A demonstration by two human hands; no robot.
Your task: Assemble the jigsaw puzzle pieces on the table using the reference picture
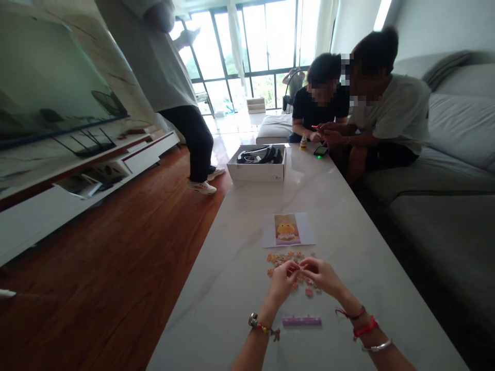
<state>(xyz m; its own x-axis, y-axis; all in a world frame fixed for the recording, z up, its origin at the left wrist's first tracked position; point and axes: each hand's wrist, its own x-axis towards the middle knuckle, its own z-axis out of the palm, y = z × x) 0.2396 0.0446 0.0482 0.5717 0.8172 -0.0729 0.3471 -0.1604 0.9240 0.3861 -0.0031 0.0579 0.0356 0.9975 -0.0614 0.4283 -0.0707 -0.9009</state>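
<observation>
My left hand [283, 281] and my right hand [322, 275] meet over a scatter of small pink and orange puzzle pieces [284, 257] on the pale marble table [240, 278]. Both hands are pinched together on a small piece between the fingertips; the piece itself is too small to name surely. A sheet with a printed picture of a yellow chick [287, 230] lies just beyond the pieces. A joined strip of purple pieces [301, 321] lies on the table between my wrists.
A white open box holding dark items [257, 162] stands at the table's far end. Two seated people [359, 113] on the grey sofa [456, 154] handle a phone [320, 150]. Another person [174, 87] stands on the wooden floor near the TV unit [77, 170].
</observation>
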